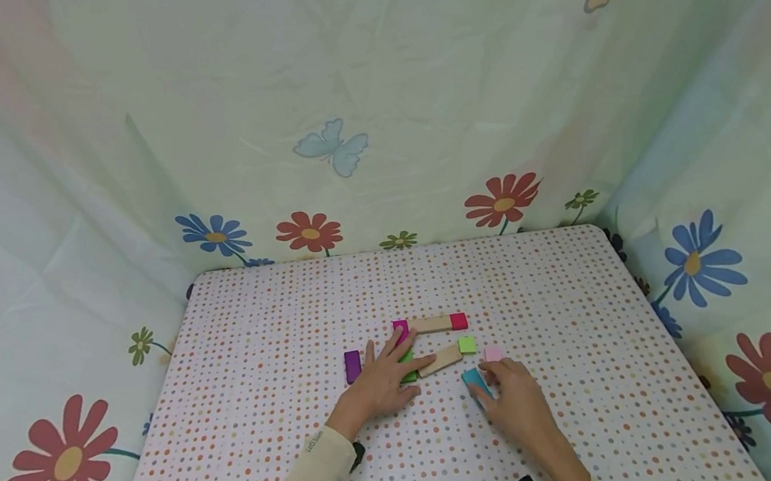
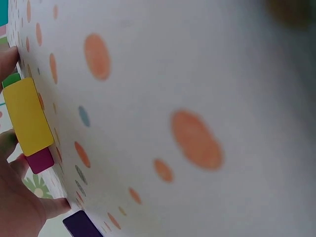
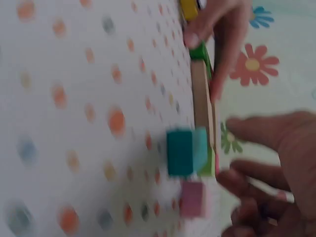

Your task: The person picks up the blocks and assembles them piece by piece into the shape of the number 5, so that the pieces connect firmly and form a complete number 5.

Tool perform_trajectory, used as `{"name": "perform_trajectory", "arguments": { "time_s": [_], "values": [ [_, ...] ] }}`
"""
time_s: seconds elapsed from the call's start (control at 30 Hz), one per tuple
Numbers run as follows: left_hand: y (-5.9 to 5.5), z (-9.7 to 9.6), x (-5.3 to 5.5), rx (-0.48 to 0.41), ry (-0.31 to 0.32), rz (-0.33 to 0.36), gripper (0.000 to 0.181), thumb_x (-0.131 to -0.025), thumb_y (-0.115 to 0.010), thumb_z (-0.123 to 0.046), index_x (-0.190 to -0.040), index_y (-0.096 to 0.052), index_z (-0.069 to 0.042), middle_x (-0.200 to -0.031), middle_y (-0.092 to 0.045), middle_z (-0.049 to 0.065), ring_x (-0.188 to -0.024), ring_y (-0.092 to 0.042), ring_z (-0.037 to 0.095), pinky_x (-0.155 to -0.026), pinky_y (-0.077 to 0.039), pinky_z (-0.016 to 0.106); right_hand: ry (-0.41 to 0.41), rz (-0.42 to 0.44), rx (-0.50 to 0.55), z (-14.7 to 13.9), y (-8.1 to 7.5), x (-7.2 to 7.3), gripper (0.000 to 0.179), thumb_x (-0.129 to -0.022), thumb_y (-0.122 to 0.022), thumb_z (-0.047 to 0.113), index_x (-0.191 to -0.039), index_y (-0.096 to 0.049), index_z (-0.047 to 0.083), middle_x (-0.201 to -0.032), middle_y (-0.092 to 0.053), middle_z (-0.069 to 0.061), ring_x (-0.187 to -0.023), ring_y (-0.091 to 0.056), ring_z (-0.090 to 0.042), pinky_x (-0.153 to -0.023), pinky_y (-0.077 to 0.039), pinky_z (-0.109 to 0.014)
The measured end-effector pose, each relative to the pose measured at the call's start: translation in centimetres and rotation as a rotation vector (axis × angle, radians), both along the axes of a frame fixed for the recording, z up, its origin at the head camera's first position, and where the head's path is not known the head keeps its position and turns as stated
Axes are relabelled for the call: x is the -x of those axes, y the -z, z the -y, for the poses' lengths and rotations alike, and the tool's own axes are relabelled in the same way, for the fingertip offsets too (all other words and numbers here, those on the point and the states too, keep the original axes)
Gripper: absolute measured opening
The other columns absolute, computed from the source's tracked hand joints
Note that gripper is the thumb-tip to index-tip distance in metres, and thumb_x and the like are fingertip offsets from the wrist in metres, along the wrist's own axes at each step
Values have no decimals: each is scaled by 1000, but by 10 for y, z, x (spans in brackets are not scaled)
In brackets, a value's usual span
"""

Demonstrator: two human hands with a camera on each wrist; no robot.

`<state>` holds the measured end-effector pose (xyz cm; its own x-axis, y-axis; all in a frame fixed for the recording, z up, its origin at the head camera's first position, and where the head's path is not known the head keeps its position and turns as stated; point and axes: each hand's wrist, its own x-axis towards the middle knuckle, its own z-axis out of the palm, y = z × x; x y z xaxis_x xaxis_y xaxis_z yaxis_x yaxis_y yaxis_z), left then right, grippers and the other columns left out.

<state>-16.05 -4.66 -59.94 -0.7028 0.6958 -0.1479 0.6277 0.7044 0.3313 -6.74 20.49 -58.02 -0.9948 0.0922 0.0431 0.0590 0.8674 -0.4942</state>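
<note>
The left hand [image 1: 381,382] is near the centre of the head view, palm down, fingers spread. It rests across the magenta block [image 1: 400,326] and the green block [image 1: 409,363]; the left wrist view shows the yellow block [image 2: 28,117] beside its fingers. It clasps no block. The purple block [image 1: 352,367] lies on the dotted counter [image 1: 260,324], left of this hand.

The right hand [image 1: 517,399], lower right of centre, has its thumb and fingers parted and grips nothing. The teal block [image 1: 474,380] lies just beside its fingertips; contact cannot be determined. The pink block [image 1: 493,354] lies just above this hand in the frame.

2 wooden blocks lie between the hands and above. The upper wooden block [image 1: 431,325] runs from the magenta block to the red block [image 1: 459,321]. The lower wooden block [image 1: 440,359] runs from the green block to the lime block [image 1: 467,345].
</note>
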Motion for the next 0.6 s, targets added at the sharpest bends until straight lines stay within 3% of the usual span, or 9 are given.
{"name": "perform_trajectory", "arguments": {
  "time_s": [0.13,0.23,0.37,0.6],
  "values": [
    [0,0,0,-4,0,12,59,-107,-57,-48,-162,-38,-47,-182,-9,0,-169,-3,30,-126,-16,76,-145,55,55,-16,-9,8,41,-89,-87,24,-124,-75,6,-112,-74,-6,-99,-71,-18,-87,-61,-40],
    [0,0,0,-11,0,18,59,-107,-58,-47,-162,-38,-46,-182,-9,1,-169,-2,30,-126,-16,77,-207,139,84,-24,-13,13,42,-85,-90,21,-123,-75,11,-119,-75,-3,-104,-71,-15,-90,-60,-39],
    [0,1,0,-8,0,23,60,-106,-58,-47,-162,-37,-47,-182,-8,0,-169,-2,30,-127,-15,76,-271,207,82,-31,-12,16,53,-80,-93,20,-129,-74,13,-133,-73,-6,-120,-70,-24,-103,-58,-46],
    [0,0,0,-7,-4,22,60,-106,-58,-48,-162,-36,-49,-182,-8,0,-169,-2,30,-127,-15,76,-361,207,29,-34,-10,17,59,-78,-94,12,-133,-73,9,-144,-68,-11,-133,-65,-35,-113,-52,-54]
  ]
}}
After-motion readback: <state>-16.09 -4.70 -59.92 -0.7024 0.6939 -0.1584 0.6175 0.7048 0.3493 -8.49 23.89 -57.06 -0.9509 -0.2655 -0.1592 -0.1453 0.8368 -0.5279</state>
